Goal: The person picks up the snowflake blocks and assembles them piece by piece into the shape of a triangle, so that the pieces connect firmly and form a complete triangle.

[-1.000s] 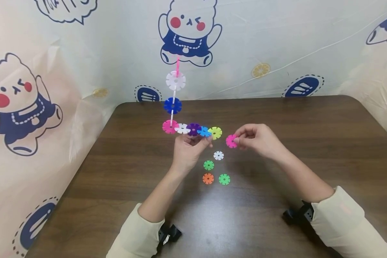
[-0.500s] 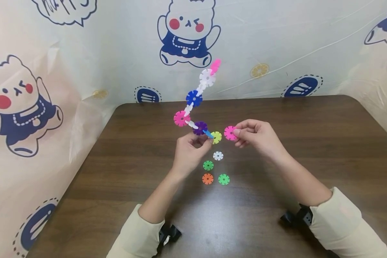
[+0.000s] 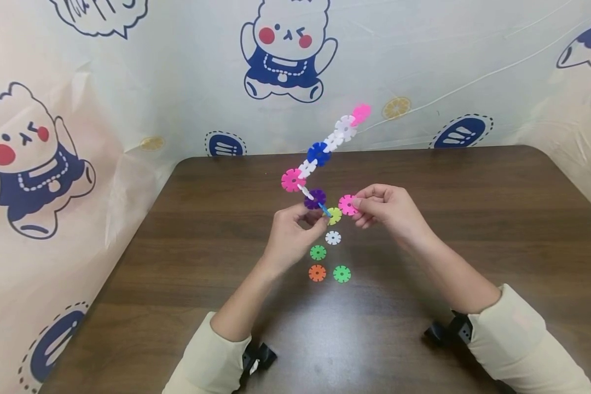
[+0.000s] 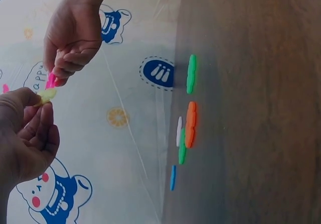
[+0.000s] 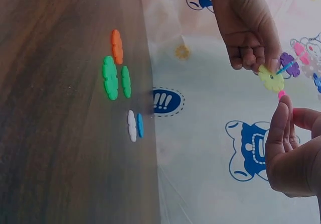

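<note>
My left hand (image 3: 293,235) pinches the yellow notched disc (image 5: 271,79) at the near end of a chain of interlocking snowflake discs. From there the chain runs through a light blue disc, a purple disc (image 3: 314,199), a pink one (image 3: 293,180), white ones and a dark blue disc (image 3: 319,154) to a pink tip (image 3: 361,114), slanting up and right. A loose pink disc (image 3: 346,205) is held between the thumb and fingers of my right hand (image 3: 386,210). Its edge is close to the yellow disc; whether they touch I cannot tell.
On the brown wooden table (image 3: 187,235) lie loose discs: white (image 3: 333,237), green (image 3: 318,252), orange (image 3: 317,273) and another green (image 3: 342,274). A blue disc (image 4: 173,178) also lies there in the wrist views. A printed sheet (image 3: 187,82) hangs behind the table.
The chain has turned, its far end swinging right from nearly upright to a slant. My right hand has brought the pink disc slightly left, closer to the yellow disc.
</note>
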The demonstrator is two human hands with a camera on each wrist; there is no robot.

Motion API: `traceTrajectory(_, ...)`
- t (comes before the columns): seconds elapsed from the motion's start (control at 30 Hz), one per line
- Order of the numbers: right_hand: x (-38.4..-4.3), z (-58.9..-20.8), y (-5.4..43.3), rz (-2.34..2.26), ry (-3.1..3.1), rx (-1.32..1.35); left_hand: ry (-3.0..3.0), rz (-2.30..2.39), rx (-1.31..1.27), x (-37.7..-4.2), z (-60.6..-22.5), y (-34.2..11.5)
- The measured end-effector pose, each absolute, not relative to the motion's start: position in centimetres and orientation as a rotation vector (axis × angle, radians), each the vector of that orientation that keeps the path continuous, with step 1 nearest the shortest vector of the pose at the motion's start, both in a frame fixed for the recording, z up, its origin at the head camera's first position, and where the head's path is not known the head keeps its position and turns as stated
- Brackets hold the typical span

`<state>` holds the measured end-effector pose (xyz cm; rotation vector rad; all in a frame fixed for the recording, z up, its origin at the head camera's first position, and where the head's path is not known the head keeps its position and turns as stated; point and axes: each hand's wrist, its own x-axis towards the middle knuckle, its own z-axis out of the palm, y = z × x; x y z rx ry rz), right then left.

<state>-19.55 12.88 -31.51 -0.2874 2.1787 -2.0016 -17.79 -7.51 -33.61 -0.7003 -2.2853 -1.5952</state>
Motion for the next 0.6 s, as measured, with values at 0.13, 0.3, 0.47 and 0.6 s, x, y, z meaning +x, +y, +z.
traceTrajectory(0.13,-19.5,-31.9,12.7,-1.993,2.172,-0.294,-2.320,-1.579,-0.711,-17.8,-33.5,-7.5)
traceTrajectory(0.3,-19.4,-32.3,12.5,-1.994,2.133,-0.289,-2.362,-1.598,-0.676,-17.6,-33.5,-7.5)
traceTrajectory(0.47,-19.6,-32.6,12.4,-2.043,1.973,-0.201,-2.375,-1.613,-0.670,-17.5,-33.8,-7.3)
traceTrajectory(0.6,-19.8,-32.6,12.5,-2.084,1.827,-0.145,-2.356,-1.605,-0.695,-17.5,-34.0,-7.1)
